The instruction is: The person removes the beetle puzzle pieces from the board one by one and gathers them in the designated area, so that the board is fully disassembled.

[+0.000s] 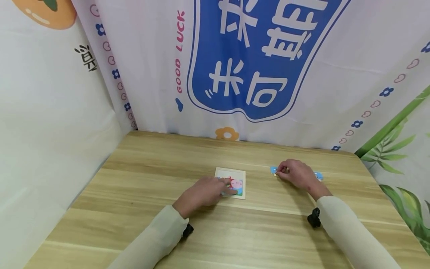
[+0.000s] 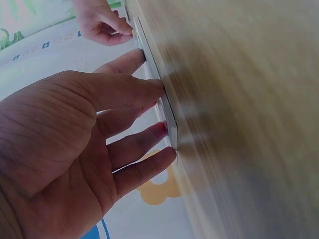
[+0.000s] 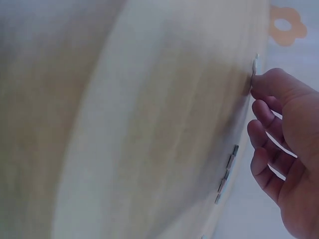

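A small square jigsaw puzzle in a pale frame (image 1: 244, 186) lies on the table, showing a pink cartoon pig on a partly filled picture. My left hand (image 1: 206, 189) rests on it from the left, fingers spread and fairly straight. In the left wrist view, the fingertips touch the puzzle board (image 2: 172, 117) and the thumb lies along its edge. Farther right, my right hand (image 1: 297, 173) pinches a light blue puzzle piece (image 1: 273, 170) between thumb and index finger, low over the tabletop. The same puzzle piece (image 3: 256, 60) shows edge-on in the right wrist view, the other fingers loosely curled.
More blue puzzle pieces (image 1: 318, 175) lie just right of the right hand, partly hidden by it. Several puzzle pieces (image 3: 227, 174) show edge-on in the right wrist view. A printed curtain (image 1: 161, 112) hangs along the back edge of the wooden table (image 1: 134, 209).
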`<state>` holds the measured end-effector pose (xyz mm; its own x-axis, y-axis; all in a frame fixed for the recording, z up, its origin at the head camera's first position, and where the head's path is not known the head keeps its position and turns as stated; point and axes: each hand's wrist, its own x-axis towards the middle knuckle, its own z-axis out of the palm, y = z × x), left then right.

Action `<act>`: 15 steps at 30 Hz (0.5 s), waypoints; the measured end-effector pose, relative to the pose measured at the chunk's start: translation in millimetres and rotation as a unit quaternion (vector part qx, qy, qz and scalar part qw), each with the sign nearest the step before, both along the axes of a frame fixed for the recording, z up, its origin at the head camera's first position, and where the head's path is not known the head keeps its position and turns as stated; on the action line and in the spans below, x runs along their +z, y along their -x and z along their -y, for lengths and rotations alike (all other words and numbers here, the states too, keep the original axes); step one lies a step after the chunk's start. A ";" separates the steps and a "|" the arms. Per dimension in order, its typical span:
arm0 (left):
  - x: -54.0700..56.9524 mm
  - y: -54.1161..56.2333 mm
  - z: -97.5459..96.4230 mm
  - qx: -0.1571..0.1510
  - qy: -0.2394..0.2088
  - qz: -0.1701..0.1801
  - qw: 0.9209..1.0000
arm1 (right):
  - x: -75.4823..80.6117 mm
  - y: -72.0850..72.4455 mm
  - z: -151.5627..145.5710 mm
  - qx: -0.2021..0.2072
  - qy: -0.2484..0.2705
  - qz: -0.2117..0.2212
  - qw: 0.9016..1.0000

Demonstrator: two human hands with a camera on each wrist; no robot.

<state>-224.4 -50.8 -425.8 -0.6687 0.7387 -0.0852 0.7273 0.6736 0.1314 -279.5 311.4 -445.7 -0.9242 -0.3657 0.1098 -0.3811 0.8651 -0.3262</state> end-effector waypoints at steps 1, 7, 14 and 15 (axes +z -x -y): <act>0.0 -0.5 0.2 0.000 0.001 0.000 1.000 | -1.1 -0.2 0.0 0.001 0.000 0.001 1.000; -1.0 -1.3 0.4 -0.003 0.006 -0.010 1.000 | -2.8 -0.9 0.2 0.001 -0.002 -0.001 1.000; -2.1 0.9 0.1 -0.003 0.006 -0.009 1.000 | 3.1 -1.9 1.5 -0.009 0.007 -0.003 1.000; -2.5 1.1 0.2 -0.004 0.007 -0.009 1.000 | 4.0 -2.5 3.0 -0.010 0.011 -0.003 1.000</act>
